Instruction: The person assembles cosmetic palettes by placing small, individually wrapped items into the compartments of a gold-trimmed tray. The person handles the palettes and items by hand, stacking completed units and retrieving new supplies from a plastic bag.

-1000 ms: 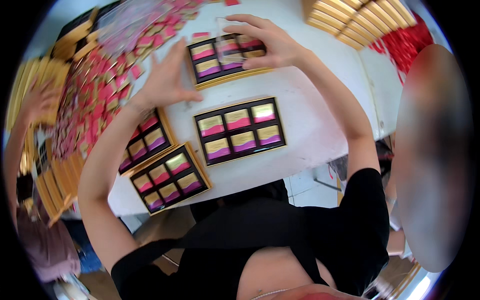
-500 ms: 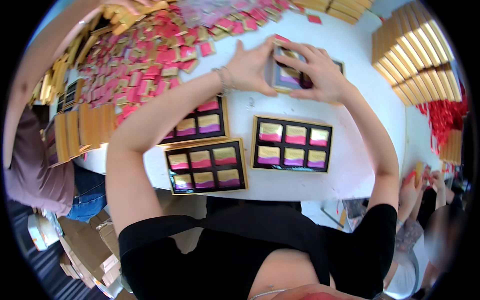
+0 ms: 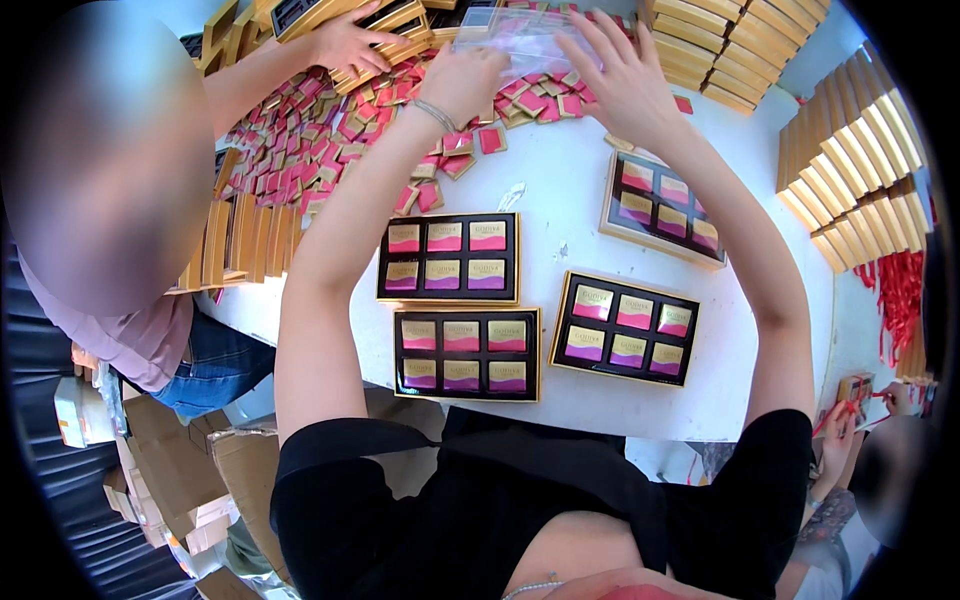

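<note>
At the far side of the table, both of my hands are at a pile of clear plastic covers (image 3: pixel 528 42). My left hand (image 3: pixel 463 88) has its fingers curled over the pile's left edge, closed on a cover. To the right, my right hand (image 3: pixel 628 92) is open, its slightly blurred fingers spread over the pile's other edge. Below my right forearm lies a box under a clear cover (image 3: pixel 664 208), partly hidden by the arm. Nearer me are three uncovered black-and-gold chocolate boxes (image 3: pixel 448 257), each filled with pink-gold and purple-gold wrapped pieces.
Loose wrapped chocolates (image 3: pixel 330 140) cover the table's far left. Stacks of gold boxes (image 3: pixel 850 150) stand at the right, beside red ribbons (image 3: pixel 885 300). A co-worker's hand (image 3: pixel 355 48) rests on gold boxes at the far left; another person handles a ribboned box (image 3: pixel 855 388) at the right.
Both hands have left the box at the upper right and reached farther to the clear covers. That box now lies alone under its cover. The view has shifted, and a co-worker leans in from the left.
</note>
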The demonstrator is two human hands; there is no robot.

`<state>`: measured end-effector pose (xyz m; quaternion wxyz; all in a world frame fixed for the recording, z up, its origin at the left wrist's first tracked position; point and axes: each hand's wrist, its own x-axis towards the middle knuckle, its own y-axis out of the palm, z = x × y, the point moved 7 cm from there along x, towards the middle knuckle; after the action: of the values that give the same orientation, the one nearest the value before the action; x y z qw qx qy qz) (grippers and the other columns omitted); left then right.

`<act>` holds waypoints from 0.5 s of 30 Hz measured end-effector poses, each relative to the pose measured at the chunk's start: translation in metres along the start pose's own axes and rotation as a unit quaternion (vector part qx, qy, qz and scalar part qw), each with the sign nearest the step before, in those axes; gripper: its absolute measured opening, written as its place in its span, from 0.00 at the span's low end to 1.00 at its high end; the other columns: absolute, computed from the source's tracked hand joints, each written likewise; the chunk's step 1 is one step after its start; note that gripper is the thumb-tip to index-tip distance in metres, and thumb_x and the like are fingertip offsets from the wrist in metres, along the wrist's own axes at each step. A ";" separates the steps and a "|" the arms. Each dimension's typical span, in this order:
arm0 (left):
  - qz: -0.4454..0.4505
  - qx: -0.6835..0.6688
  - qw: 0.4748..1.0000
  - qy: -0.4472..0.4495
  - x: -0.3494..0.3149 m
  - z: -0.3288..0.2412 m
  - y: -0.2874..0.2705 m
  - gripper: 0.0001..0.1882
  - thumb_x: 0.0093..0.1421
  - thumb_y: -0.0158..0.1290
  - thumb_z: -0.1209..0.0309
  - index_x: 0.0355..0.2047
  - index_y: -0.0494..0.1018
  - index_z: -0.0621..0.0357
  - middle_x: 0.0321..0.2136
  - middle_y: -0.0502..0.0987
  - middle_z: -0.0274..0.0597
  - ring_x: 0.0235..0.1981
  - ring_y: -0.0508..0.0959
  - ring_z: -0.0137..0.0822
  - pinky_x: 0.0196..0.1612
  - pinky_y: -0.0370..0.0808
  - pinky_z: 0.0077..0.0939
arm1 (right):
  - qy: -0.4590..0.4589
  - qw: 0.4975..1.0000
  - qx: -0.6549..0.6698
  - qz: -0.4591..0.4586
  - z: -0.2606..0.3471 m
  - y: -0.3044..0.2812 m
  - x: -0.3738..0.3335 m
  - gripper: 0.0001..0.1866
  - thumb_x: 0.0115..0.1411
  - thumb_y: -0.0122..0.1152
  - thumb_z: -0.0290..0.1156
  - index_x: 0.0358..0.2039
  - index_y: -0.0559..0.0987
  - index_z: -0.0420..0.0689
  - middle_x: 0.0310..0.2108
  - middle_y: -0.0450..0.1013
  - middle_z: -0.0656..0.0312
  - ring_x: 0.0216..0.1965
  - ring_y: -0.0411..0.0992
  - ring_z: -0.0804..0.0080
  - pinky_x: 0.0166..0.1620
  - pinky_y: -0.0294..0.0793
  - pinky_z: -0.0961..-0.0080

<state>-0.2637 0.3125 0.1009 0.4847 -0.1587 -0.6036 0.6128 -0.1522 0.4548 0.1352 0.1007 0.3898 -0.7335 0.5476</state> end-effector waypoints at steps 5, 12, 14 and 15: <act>0.045 -0.465 0.884 -0.023 -0.022 -0.006 -0.107 0.15 0.63 0.50 0.64 0.45 0.75 0.59 0.30 0.81 0.40 0.30 0.81 0.32 0.32 0.78 0.25 | -0.054 0.998 0.007 0.018 0.044 -0.072 0.033 0.55 0.41 0.71 0.54 0.67 0.53 0.57 0.67 0.46 0.52 0.68 0.43 0.48 0.62 0.43 0.34; 0.224 -0.789 0.532 -0.211 -0.149 -0.039 -0.138 0.16 0.64 0.49 0.66 0.42 0.74 0.68 0.30 0.80 0.50 0.29 0.82 0.37 0.32 0.80 0.24 | -0.155 0.976 0.115 0.104 0.123 -0.137 -0.008 0.50 0.45 0.71 0.52 0.66 0.56 0.56 0.64 0.52 0.47 0.65 0.50 0.49 0.61 0.49 0.44; 0.065 -0.674 0.695 -0.239 -0.182 -0.012 -0.133 0.18 0.65 0.46 0.63 0.50 0.70 0.59 0.37 0.80 0.45 0.36 0.82 0.37 0.35 0.80 0.29 | -0.108 0.977 0.181 0.027 0.135 -0.124 -0.032 0.48 0.43 0.72 0.54 0.64 0.60 0.67 0.60 0.58 0.50 0.60 0.56 0.53 0.54 0.58 0.46; -0.029 -0.586 0.763 -0.271 -0.207 0.008 -0.131 0.18 0.63 0.49 0.64 0.48 0.70 0.61 0.36 0.80 0.48 0.32 0.82 0.39 0.34 0.80 0.32 | -0.085 0.978 0.183 0.060 0.140 -0.112 -0.040 0.49 0.40 0.72 0.58 0.64 0.61 0.71 0.58 0.59 0.46 0.58 0.57 0.52 0.50 0.59 0.50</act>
<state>-0.1181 0.1191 0.1387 0.1312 -0.2220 -0.9555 0.1431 -0.0101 0.3390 0.1400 -0.0679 0.4020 -0.6489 0.6425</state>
